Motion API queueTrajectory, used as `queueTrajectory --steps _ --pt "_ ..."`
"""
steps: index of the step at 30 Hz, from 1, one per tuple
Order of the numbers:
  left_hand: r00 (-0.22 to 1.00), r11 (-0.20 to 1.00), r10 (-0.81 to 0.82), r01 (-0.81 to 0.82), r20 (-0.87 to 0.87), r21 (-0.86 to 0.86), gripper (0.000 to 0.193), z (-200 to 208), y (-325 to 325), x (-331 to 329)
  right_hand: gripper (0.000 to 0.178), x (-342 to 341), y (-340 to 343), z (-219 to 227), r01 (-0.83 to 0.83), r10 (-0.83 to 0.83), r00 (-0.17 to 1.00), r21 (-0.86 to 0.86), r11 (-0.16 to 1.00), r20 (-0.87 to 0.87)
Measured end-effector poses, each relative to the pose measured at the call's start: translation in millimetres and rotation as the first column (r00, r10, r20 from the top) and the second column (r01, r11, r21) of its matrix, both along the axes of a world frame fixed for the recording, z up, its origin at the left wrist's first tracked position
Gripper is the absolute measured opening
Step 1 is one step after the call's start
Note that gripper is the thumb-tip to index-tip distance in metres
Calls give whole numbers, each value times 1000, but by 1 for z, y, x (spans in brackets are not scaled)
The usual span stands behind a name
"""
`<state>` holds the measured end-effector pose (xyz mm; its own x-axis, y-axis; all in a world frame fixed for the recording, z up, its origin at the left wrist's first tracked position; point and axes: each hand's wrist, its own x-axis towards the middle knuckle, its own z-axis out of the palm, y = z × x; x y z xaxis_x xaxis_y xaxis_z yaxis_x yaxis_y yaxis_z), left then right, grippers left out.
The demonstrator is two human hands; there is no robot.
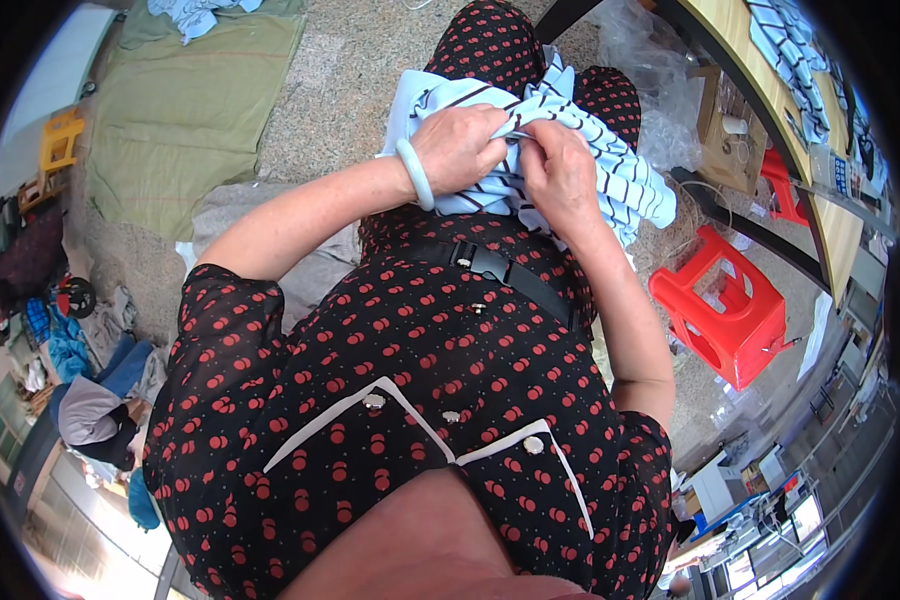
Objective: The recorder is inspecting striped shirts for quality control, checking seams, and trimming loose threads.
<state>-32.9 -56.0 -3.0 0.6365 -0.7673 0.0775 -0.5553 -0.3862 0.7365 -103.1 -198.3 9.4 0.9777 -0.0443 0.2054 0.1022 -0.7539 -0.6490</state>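
A light blue knit garment (620, 178) with dark stripes lies bunched across my lap, over black trousers with a red print. My left hand (460, 145), with a pale bangle (416, 175) on its wrist, pinches the cloth near the middle of the bundle. Close beside it, my right hand (562, 172) grips the same cloth between thumb and bent fingers. The fingertips of both hands nearly meet at a fold, and the fold hides whatever small part lies between them. One end of the garment hangs toward the right.
A red plastic stool (725, 305) lies tipped at the right. Beyond it stands a table (838, 240) with more striped cloth (795, 70). Clear plastic bags (660, 90) and a cardboard box (725, 130) are under it. A green cloth (185, 120) covers floor at the left.
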Motion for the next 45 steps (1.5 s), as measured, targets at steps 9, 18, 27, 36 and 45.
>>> queueTrajectory --steps 9,18,27,36,45 --pt "986 986 -149 142 -77 -87 14 45 36 29 13 20 6 41 -177 194 980 252 951 -45" --pt "844 981 -193 178 -501 -79 18 42 58 37 12 22 9 34 -274 305 949 275 922 -75" --pt "754 922 -212 365 -622 129 21 5 61 45 13 5 -2 7 -423 432 901 -169 890 20" --pt "875 888 -255 380 -411 257 39 -19 -2 53 6 -1 3 3 -297 291 948 -25 955 -124" --pt "939 972 -119 176 -324 155 27 -38 -1 32 12 4 -7 4 -375 341 926 -270 887 -164"
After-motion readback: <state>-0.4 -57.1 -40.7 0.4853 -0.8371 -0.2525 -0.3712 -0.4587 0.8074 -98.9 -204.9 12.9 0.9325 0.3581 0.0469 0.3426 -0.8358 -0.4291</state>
